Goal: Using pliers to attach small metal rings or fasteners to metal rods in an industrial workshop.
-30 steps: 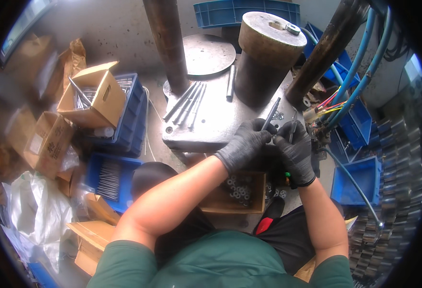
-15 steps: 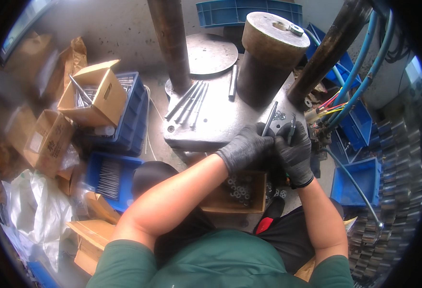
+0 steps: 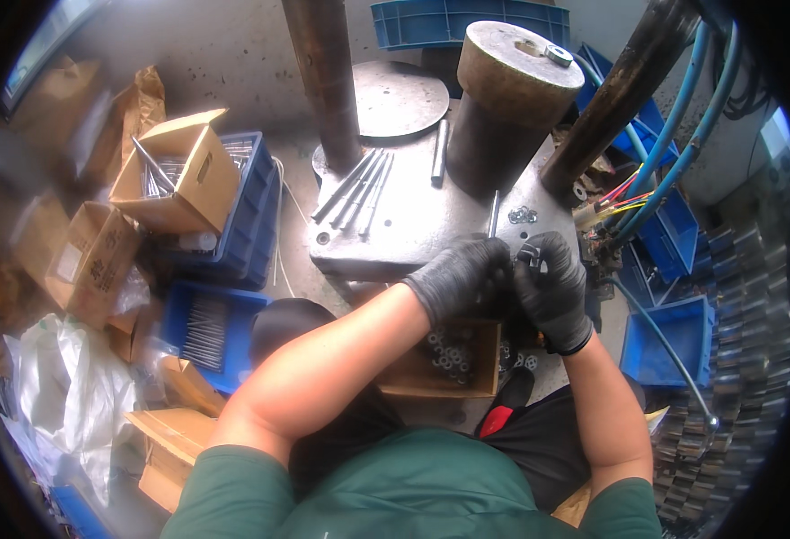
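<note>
My left hand (image 3: 465,278), in a black glove, is closed around a slim metal rod (image 3: 494,214) whose upper end points away from me. Close beside it, my gloved right hand (image 3: 552,292) curls round a small metal tool (image 3: 532,259), mostly hidden by the fingers, so its exact kind does not show. Both hands are in front of the near edge of a steel machine plate (image 3: 350,256). Just beyond them a small cluster of dark metal rings (image 3: 523,215) lies on the plate. Several metal rods (image 3: 356,193) rest side by side to the left.
A heavy steel cylinder (image 3: 516,76) stands on the plate, between dark columns (image 3: 323,81). Below my hands is a cardboard box (image 3: 435,388) with washers. Left are a blue bin of rods (image 3: 170,332) and an open carton (image 3: 193,193). Blue hoses (image 3: 683,153) hang right.
The rod in my left hand has turned more upright and sits lower in the grip. My right hand has tilted, and its tool tip no longer points up away from me.
</note>
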The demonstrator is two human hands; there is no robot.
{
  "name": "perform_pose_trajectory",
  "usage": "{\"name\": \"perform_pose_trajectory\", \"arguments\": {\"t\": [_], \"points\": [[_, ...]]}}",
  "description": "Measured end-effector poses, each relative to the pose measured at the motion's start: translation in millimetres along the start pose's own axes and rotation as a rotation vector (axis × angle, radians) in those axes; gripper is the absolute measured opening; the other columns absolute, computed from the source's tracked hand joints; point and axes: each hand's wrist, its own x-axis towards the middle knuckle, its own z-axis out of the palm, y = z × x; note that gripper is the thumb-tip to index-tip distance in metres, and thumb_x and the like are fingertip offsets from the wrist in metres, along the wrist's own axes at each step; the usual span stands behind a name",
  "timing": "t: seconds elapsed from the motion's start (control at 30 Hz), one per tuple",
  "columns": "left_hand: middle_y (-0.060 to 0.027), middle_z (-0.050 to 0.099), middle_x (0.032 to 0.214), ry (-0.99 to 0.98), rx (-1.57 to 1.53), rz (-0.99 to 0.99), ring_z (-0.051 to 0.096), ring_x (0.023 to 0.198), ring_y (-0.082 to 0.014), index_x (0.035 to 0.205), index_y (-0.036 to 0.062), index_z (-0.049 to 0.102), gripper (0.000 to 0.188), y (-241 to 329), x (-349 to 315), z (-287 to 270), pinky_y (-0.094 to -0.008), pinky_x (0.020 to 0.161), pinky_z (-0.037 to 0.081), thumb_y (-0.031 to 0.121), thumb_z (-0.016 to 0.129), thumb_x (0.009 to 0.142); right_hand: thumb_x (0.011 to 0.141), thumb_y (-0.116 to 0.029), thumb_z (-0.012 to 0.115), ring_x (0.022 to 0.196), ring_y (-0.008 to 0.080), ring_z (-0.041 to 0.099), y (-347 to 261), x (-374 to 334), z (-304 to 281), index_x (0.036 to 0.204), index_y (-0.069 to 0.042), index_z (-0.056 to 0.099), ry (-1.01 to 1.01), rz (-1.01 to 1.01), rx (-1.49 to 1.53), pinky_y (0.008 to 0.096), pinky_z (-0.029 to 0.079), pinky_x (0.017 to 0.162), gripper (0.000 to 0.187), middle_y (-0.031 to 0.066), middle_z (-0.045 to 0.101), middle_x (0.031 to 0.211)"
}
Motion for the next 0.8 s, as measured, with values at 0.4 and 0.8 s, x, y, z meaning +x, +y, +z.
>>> {"name": "perform_pose_trajectory", "arguments": {"t": [0.4, 0.8], "points": [[-0.0044, 0.059, 0.077, 0.214, -0.069, 0.18, 0.055, 0.062, -0.0118, 0.094, 0.0024, 0.067, 0.016, 8, 0, -5, -0.0252, 0.052, 0.045, 0.018, 0.068, 0.088, 0.091, -0.001, 0.068, 0.069, 0.0242, 0.065, 81, 7, 4, 0.096, -0.001, 0.06, 0.054, 0.182, -0.103, 0.0348, 0.053, 0.066, 0.01, 0.0106, 0.065, 0.08], [-0.0043, 0.061, 0.081, 0.194, -0.036, 0.292, 0.058, 0.068, -0.0119, 0.108, 0.0009, 0.065, 0.021, -2, 2, -20, -0.0256, 0.059, 0.051, 0.012, 0.069, 0.09, 0.082, -0.009, 0.074, 0.1, 0.0138, 0.06, 44, 22, -50, 0.155, -0.002, 0.045, -0.18, 0.826, 0.568, 0.0303, 0.051, 0.088, 0.079, 0.009, 0.062, 0.118]]}}
